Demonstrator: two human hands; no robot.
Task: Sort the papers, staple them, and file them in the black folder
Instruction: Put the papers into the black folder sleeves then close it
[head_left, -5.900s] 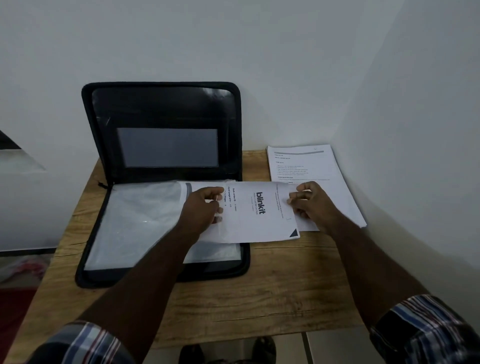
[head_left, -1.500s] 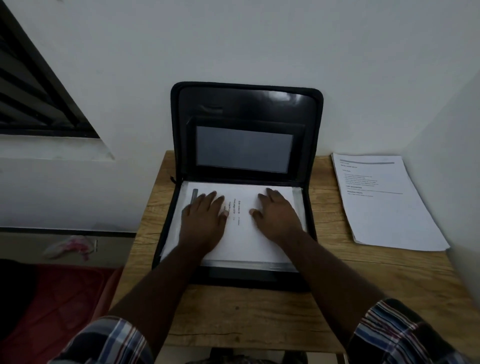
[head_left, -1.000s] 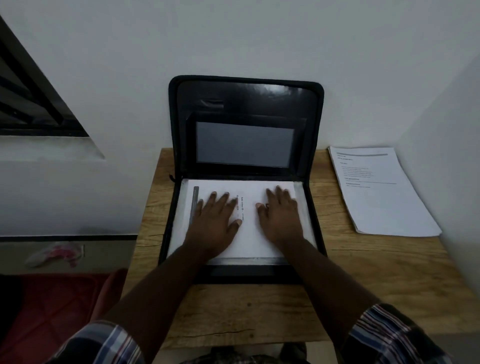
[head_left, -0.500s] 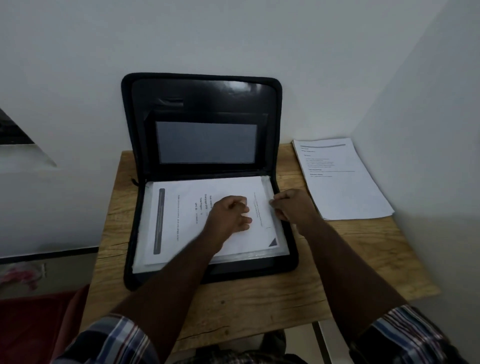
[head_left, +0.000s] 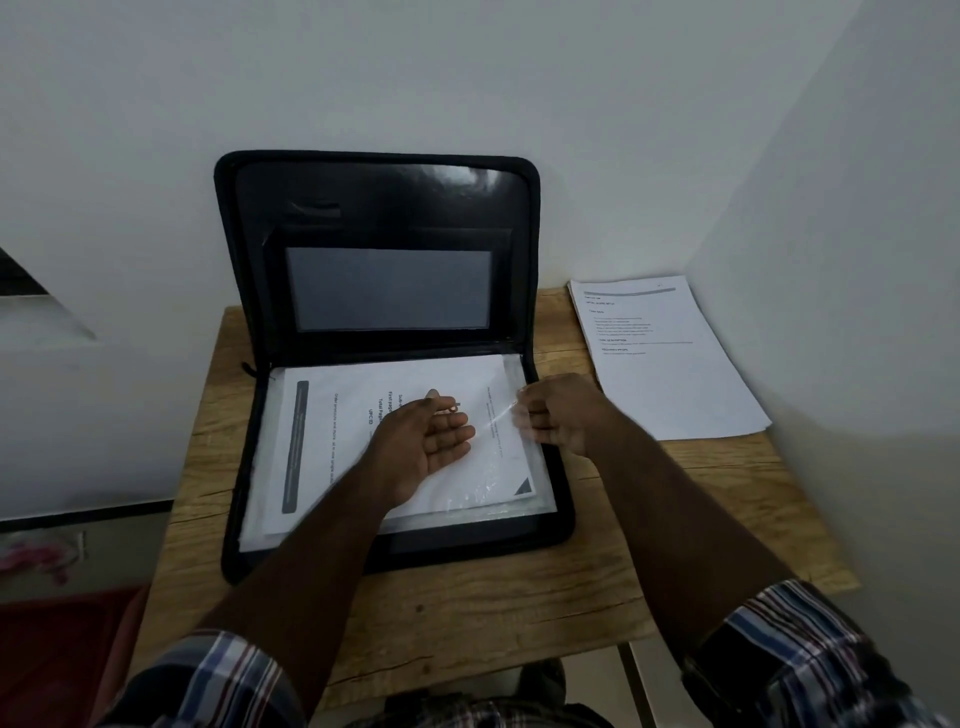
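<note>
The black folder (head_left: 379, 208) stands open on the wooden table, its lid upright against the wall. A printed sheet (head_left: 343, 431) lies sideways in its lower half, under a clear plastic sleeve (head_left: 498, 499) that shines near the right edge. My left hand (head_left: 426, 441) rests on the sheet's middle with its fingers straight and the palm turned partly sideways. My right hand (head_left: 561, 415) is at the folder's right edge, its fingers curled and pinching the sleeve's edge. It is slightly blurred.
A stack of printed papers (head_left: 670, 364) lies on the wooden table (head_left: 467, 597) to the folder's right, close to the side wall. White walls close off the back and right. A window ledge (head_left: 41, 322) is at the left, and a red surface sits below it.
My left hand has uncurled and now lies with straight fingers on the sheet. My right hand stays at the folder's right edge. The sheet went from half out to fully inside the folder.
</note>
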